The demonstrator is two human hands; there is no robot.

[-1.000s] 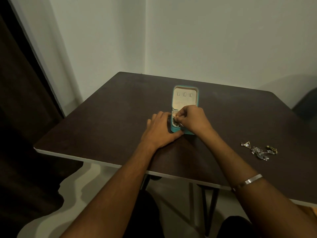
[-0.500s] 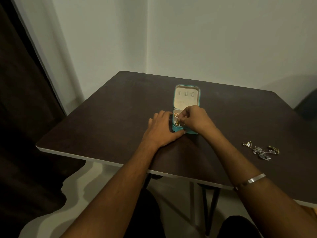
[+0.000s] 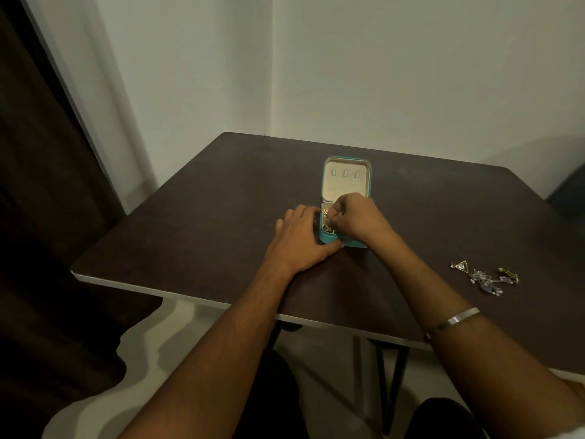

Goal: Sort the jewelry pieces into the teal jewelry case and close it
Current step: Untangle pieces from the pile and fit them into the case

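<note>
The teal jewelry case (image 3: 329, 239) lies open on the dark table, its cream-lined lid (image 3: 345, 185) flat behind it. Gold jewelry pieces (image 3: 326, 228) sit in the case's left compartments. My right hand (image 3: 356, 218) hovers over the case with curled fingers pinching a small gold piece down into it. My left hand (image 3: 300, 240) rests flat against the case's left side, thumb along its front edge. A cluster of silver jewelry (image 3: 484, 277), including a triangular pendant, lies on the table to the right.
The dark table (image 3: 205, 223) has a pale front edge and stands in a corner of white walls. A dark curtain (image 3: 38, 217) hangs at the left. A silver bangle (image 3: 459, 320) is on my right wrist.
My right hand's fingers have lowered slightly into the case with the gold piece. My left hand stays against the case's side.
</note>
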